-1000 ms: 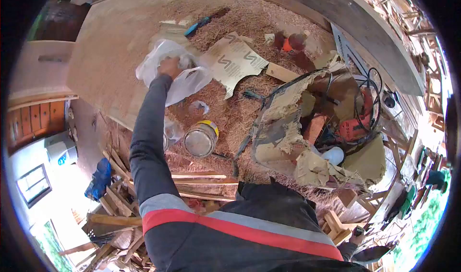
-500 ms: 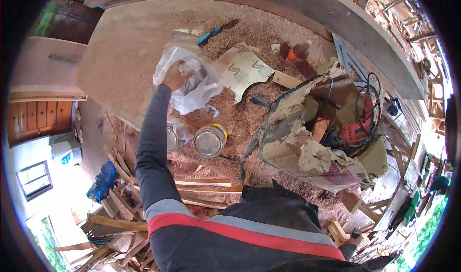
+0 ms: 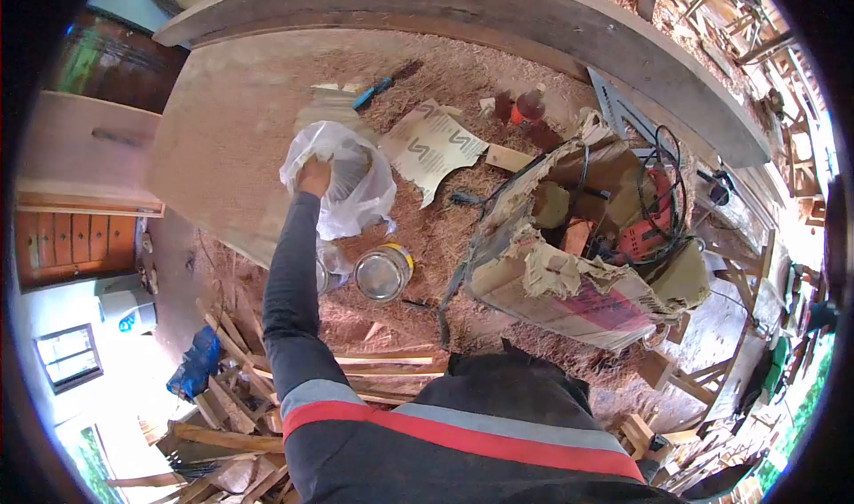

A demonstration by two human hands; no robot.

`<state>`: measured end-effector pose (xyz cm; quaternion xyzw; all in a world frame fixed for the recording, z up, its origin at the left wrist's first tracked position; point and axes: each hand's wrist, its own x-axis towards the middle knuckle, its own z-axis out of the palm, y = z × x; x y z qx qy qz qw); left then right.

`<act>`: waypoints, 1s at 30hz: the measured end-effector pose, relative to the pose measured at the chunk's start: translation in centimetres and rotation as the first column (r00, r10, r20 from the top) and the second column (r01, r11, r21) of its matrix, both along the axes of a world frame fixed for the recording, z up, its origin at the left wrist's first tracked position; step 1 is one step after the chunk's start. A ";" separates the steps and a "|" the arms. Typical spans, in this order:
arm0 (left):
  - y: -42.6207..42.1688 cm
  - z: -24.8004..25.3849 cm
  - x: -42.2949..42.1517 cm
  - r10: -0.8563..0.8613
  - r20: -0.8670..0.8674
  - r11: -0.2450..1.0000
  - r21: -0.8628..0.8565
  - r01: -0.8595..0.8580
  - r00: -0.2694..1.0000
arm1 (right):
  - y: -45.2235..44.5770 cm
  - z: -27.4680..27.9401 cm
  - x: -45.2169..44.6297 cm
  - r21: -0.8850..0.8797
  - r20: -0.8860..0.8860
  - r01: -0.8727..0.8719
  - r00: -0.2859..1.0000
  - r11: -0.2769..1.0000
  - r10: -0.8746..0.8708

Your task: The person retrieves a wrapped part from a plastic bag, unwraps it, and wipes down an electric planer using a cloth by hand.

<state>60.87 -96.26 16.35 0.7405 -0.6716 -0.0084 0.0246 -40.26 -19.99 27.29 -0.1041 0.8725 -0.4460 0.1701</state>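
My left hand is closed on the rim of a thin white plastic bag, its fingers partly hidden by the film. The bag gapes open above the sawdust-covered board, and something greyish shows through it, too unclear to name. Just below the bag stand a round can with a yellow edge and a second clear container, partly covered. A torn sheet of printed paper lies to the right of the bag. Beyond it is a blue-handled tool. My right hand cannot be made out.
A torn cardboard box on the right holds a red power drill and black cable. A bottle with an orange-red part, a metal square and a long plank lie farther back. Wood offcuts pile up at lower left.
My left hand has turned a little at the bag, and the bag's mouth looks wider and rounder. The whole view has shifted slightly; the can, box and paper stay in place.
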 end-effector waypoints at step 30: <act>-5.0 33.0 7.2 0.246 -0.112 0.869 -0.415 -0.271 0.963 | -2.9 6.4 2.3 0.757 -0.334 0.015 0.868 0.653 0.367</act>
